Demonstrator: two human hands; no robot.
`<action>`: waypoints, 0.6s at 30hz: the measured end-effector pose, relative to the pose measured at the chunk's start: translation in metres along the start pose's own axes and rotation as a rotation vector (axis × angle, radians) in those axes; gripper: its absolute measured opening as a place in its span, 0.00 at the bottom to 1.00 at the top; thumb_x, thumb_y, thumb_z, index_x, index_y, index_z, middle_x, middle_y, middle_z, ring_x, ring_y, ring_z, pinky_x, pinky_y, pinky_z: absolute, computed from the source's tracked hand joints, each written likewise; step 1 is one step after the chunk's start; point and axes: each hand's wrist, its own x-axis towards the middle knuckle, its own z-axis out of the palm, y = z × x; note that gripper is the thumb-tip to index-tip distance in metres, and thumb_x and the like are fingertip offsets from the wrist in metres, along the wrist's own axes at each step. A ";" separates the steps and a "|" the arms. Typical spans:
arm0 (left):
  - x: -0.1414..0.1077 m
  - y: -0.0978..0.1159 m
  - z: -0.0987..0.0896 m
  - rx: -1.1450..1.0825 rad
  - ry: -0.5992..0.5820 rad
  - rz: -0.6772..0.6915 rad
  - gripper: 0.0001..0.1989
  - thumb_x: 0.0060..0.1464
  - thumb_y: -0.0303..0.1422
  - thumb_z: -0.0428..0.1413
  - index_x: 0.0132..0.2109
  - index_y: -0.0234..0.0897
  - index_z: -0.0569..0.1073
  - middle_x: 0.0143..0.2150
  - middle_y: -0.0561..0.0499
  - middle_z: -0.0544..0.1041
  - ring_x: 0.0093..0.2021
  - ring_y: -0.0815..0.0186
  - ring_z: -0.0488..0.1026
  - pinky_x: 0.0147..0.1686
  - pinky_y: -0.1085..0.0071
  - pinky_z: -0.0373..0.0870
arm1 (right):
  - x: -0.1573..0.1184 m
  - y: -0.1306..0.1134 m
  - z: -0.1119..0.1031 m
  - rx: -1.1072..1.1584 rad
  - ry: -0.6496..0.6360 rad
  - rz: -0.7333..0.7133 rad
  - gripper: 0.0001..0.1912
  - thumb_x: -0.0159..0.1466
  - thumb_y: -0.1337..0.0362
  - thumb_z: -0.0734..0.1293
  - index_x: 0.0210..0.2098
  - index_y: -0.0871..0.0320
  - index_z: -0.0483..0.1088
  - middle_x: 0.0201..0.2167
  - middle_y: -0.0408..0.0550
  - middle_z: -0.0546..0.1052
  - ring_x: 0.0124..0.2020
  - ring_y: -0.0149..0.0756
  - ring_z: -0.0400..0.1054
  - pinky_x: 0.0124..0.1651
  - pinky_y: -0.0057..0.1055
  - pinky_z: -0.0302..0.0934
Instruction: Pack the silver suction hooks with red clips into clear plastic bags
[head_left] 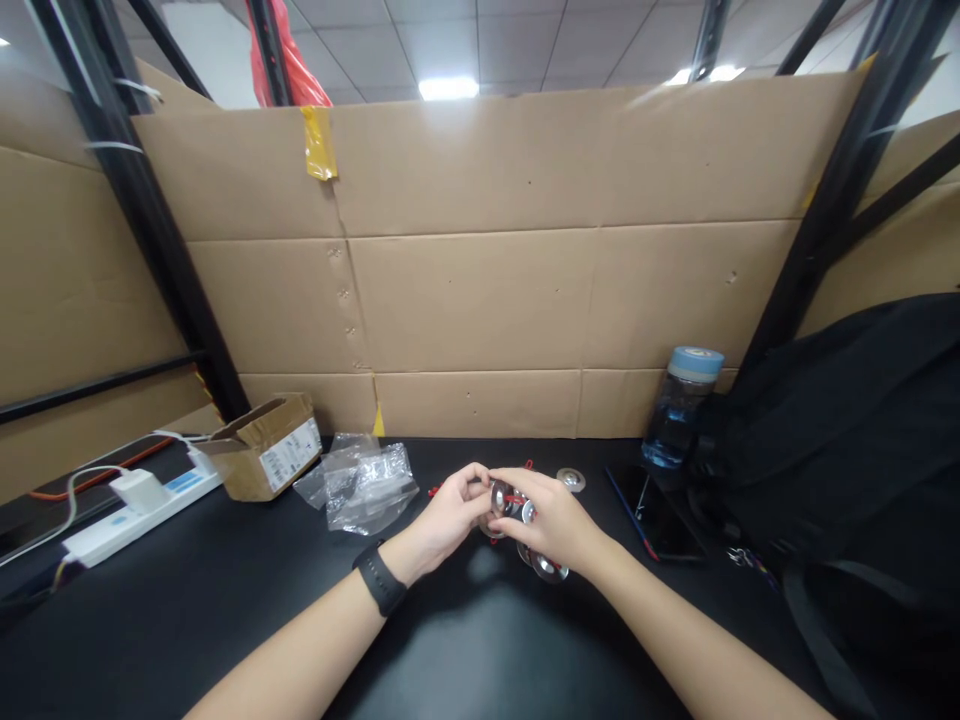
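Observation:
Near the middle of the black tabletop my two hands meet. My left hand (455,510) pinches a small shiny metal disc (499,497) between thumb and fingers. From the other side my right hand (551,515) curls over the same spot, its thumb and fingers closed around the disc and a bit of red cord (515,499). More silver discs with red pieces lie just below the right hand, one of them a domed disc (550,568). Another loose disc (571,480) rests beyond its knuckles. The fingers hide part of the group.
Crumpled clear plastic bags (367,490) and an open cardboard box (266,450) sit to the left, by a white power strip (142,515). To the right are a phone (660,515), a blue-capped water bottle (682,405) and a black backpack (847,450). A cardboard wall (480,300) stands behind.

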 end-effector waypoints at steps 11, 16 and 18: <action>0.001 0.017 -0.003 0.253 -0.013 -0.028 0.09 0.53 0.31 0.63 0.40 0.29 0.78 0.32 0.48 0.78 0.30 0.69 0.74 0.34 0.72 0.71 | -0.002 -0.006 0.005 -0.105 0.037 0.072 0.25 0.60 0.59 0.75 0.55 0.52 0.72 0.51 0.51 0.80 0.50 0.48 0.76 0.54 0.43 0.69; -0.003 0.026 -0.001 0.346 -0.038 -0.011 0.09 0.55 0.33 0.61 0.38 0.29 0.80 0.33 0.46 0.79 0.32 0.66 0.74 0.38 0.71 0.71 | -0.002 -0.008 0.002 -0.104 0.041 0.081 0.26 0.60 0.57 0.75 0.56 0.53 0.71 0.52 0.51 0.80 0.51 0.48 0.75 0.55 0.43 0.69; -0.004 0.028 -0.002 0.365 -0.049 -0.023 0.07 0.54 0.31 0.61 0.36 0.29 0.80 0.32 0.47 0.78 0.32 0.67 0.73 0.38 0.72 0.70 | -0.003 -0.010 0.003 -0.103 0.035 0.080 0.26 0.60 0.57 0.75 0.56 0.52 0.71 0.51 0.51 0.80 0.50 0.47 0.76 0.54 0.43 0.69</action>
